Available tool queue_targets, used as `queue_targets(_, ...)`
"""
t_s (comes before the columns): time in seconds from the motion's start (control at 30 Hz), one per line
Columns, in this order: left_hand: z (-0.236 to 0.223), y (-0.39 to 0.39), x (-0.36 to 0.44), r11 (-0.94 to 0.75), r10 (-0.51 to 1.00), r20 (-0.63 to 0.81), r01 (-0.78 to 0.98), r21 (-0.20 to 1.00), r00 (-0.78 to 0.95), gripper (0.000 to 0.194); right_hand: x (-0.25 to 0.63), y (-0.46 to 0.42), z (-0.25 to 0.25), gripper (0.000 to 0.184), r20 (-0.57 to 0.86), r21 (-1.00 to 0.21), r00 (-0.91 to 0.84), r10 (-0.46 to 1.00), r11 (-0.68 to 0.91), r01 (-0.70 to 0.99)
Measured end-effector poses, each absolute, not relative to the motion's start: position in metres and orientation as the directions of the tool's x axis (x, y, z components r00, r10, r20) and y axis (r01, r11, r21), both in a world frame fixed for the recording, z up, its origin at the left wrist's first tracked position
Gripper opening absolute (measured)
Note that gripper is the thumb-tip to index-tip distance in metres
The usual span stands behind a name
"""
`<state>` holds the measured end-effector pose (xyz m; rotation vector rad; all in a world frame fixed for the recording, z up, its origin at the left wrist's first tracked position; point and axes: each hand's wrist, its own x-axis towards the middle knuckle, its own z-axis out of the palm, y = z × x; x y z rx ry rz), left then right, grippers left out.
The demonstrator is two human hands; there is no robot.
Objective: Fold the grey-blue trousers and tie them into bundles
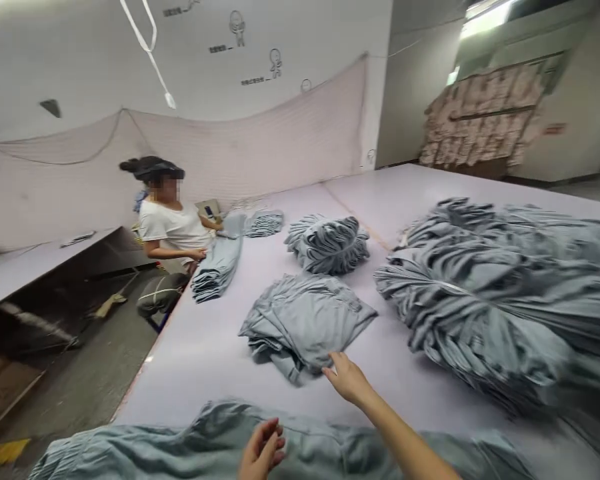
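Observation:
A pair of grey-blue trousers [180, 443], gathered at the left end like an elastic waist, lies spread along the near edge of the table. Just over it is my left hand [263, 450], fingers loosely curled and apart, with nothing visible in them. My right hand [347, 378] reaches forward to a loose pile of grey-blue garments [310, 317]. Its thumb and fingers meet the near right edge of that pile and appear to pinch the cloth.
Tied garment bundles [327, 243] stand behind the pile, with larger ones [470, 300] at right. Across the table's left edge sits a person [173, 227] handling a folded stack [217, 263]. A white cord [153, 57] hangs overhead. The table [195, 360] is pale.

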<state>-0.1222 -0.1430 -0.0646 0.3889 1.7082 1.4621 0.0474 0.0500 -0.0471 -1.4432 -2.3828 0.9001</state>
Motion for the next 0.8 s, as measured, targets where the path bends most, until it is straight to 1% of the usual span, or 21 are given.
queue_targets(0.07,-0.058,-0.120,-0.129,0.233,0.690,-0.389,-0.321,0.918,-0.610,0.071,0.024,0.062,-0.058,0.056,-0.117,-0.584,-0.462,0.879,0.315,0.748)
queue_targets(0.13,-0.049,-0.093,-0.133,0.217,0.716,-0.379,-0.330,0.919,-0.586,0.066,0.009,0.077,-0.071,0.062,-0.072,-0.586,-0.361,0.930,0.253,0.770)
queue_targets(0.2,-0.039,-0.062,-0.137,0.192,0.749,-0.356,-0.331,0.924,-0.559,0.062,0.010,0.098,-0.082,0.063,-0.030,-0.640,-0.192,0.981,0.129,0.757)
queue_targets(0.23,-0.034,-0.046,-0.140,0.176,0.765,-0.340,-0.331,0.927,-0.546,0.059,0.016,0.111,-0.087,0.063,-0.042,-0.699,-0.082,0.996,0.029,0.714)
queue_targets(0.3,-0.028,-0.011,-0.144,0.154,0.800,-0.305,-0.314,0.937,-0.517,0.055,0.037,0.138,-0.094,0.067,-0.154,-0.814,0.134,0.979,-0.202,0.545)
queue_targets(0.33,-0.027,0.006,-0.146,0.152,0.808,-0.287,-0.289,0.945,-0.515,0.054,0.049,0.150,-0.097,0.070,-0.231,-0.845,0.210,0.950,-0.303,0.441)
queue_targets(0.4,-0.029,0.037,-0.147,0.178,0.803,-0.272,-0.223,0.959,-0.530,0.051,0.068,0.170,-0.098,0.076,-0.370,-0.857,0.275,0.887,-0.441,0.267)
queue_targets(0.43,-0.032,0.050,-0.146,0.201,0.795,-0.272,-0.187,0.961,-0.542,0.051,0.073,0.177,-0.099,0.077,-0.416,-0.854,0.276,0.867,-0.476,0.209)
queue_targets(0.53,-0.046,0.074,-0.142,0.254,0.781,-0.259,-0.090,0.963,-0.568,0.059,0.064,0.192,-0.099,0.077,-0.493,-0.854,0.236,0.837,-0.517,0.052)
queue_targets(0.6,-0.057,0.078,-0.142,0.274,0.778,-0.182,0.063,0.960,-0.601,0.064,0.047,0.199,-0.099,0.073,-0.507,-0.859,0.195,0.839,-0.511,-0.037)
queue_targets(0.67,-0.066,0.075,-0.144,0.291,0.776,-0.082,0.239,0.927,-0.625,0.065,0.034,0.203,-0.099,0.064,-0.499,-0.866,0.144,0.855,-0.488,-0.106)
queue_targets(0.7,-0.070,0.072,-0.147,0.294,0.778,-0.054,0.287,0.912,-0.626,0.064,0.031,0.203,-0.098,0.061,-0.487,-0.871,0.123,0.865,-0.472,-0.136)
queue_targets(0.73,-0.073,0.069,-0.149,0.297,0.778,-0.054,0.291,0.909,-0.626,0.064,0.030,0.203,-0.096,0.060,-0.473,-0.876,0.110,0.874,-0.453,-0.165)
queue_targets(0.8,-0.074,0.063,-0.153,0.303,0.770,-0.115,0.201,0.932,-0.627,0.066,0.033,0.196,-0.091,0.062,-0.413,-0.902,0.137,0.900,-0.383,-0.202)
